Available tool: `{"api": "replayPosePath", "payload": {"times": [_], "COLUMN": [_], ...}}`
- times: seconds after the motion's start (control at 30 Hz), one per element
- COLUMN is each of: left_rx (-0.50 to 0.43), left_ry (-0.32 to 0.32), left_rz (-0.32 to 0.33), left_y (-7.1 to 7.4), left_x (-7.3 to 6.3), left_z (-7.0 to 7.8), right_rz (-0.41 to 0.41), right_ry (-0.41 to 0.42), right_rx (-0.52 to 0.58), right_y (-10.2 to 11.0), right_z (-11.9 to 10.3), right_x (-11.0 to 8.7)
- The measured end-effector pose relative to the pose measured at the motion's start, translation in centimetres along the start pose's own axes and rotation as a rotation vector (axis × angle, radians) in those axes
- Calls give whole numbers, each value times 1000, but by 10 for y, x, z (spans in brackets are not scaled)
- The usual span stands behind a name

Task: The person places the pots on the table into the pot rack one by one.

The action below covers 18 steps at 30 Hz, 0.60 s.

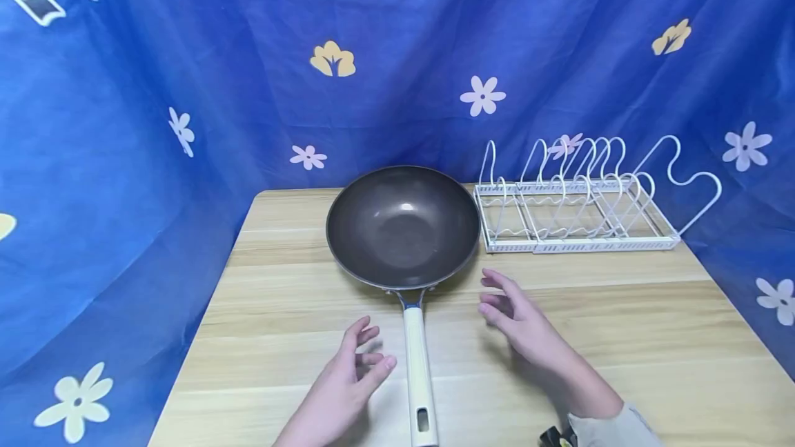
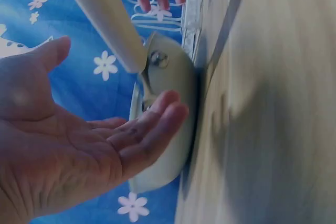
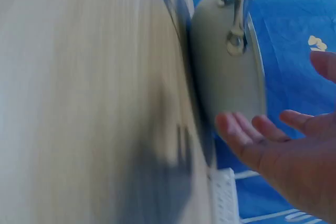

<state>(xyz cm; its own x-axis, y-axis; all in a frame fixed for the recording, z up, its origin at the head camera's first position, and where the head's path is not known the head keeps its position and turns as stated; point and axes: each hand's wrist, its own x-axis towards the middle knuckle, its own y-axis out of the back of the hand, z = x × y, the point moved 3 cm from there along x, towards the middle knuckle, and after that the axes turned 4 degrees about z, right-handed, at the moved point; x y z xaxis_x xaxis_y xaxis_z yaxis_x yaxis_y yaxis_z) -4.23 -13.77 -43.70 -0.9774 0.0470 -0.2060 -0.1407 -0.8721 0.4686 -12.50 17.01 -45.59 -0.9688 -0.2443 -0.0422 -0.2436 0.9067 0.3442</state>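
Observation:
A dark-lined frying pan (image 1: 404, 226) with a pale outside rests on the wooden table, its cream handle (image 1: 419, 371) pointing toward me. My left hand (image 1: 348, 378) hovers just left of the handle, fingers loosely bent and apart from it. To the right of the handle, below the pan's rim, is my right hand (image 1: 522, 323), also holding nothing. Both wrist views show relaxed fingers near the pale outer wall of the pan (image 2: 168, 145), with a gap under the palms. The left wrist view catches fingertips of the right hand beyond the handle.
A white wire rack (image 1: 577, 216) with several upright loops stands at the back right, close beside the pan. Blue flowered cloth (image 1: 397, 109) hangs behind and along both sides. The wooden table (image 1: 267, 336) extends under everything, and a small dark object (image 1: 555, 437) sits by the right sleeve.

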Motion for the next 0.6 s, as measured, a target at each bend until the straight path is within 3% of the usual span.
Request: {"api": "replayPosePath", "payload": {"times": [0.17,0.4,0.5,0.6], "left_rx": [-287,-793,-919,-983], "left_ry": [40,99,107,107], "left_rz": [-146,-554,-671,-710], "left_y": [-15,-38,-44,-48], "left_x": [1,-3,-4,-4], "left_z": [-4,-3,-1,1], "right_rz": [-120,-298,-396,-476], "right_ry": [-116,-162,-162,-167], "right_rx": [274,473,626,791], "right_y": [-21,-54,-66,-77], "right_z": [6,13,13,12], "right_x": [10,14,16,18]}}
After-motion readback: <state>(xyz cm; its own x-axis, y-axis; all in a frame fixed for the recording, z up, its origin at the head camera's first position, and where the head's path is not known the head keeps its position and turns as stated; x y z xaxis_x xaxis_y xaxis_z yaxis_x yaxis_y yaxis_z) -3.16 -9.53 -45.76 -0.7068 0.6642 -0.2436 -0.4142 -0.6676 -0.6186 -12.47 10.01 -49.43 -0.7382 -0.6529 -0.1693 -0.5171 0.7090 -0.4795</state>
